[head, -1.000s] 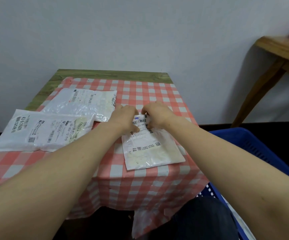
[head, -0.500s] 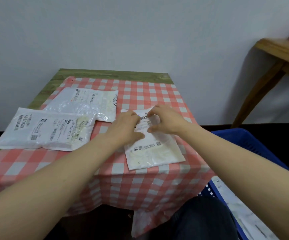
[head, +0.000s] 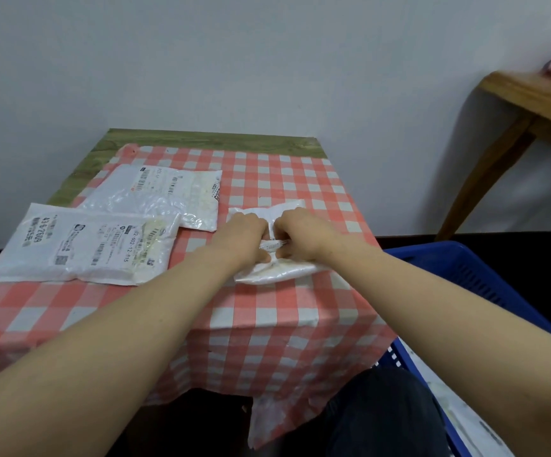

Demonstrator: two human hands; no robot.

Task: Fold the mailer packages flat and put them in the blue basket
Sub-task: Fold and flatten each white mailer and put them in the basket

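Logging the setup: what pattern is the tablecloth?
Red-and-white checks on the tablecloth, seen in the head view.

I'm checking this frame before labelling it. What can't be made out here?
- Middle of the mailer being folded: covered by the left hand and right hand, head view.
- Blue basket: cut off by the right and bottom edges; its contents are mostly out of frame.
- Label print on the two flat mailers: too small and blurred to read fully.
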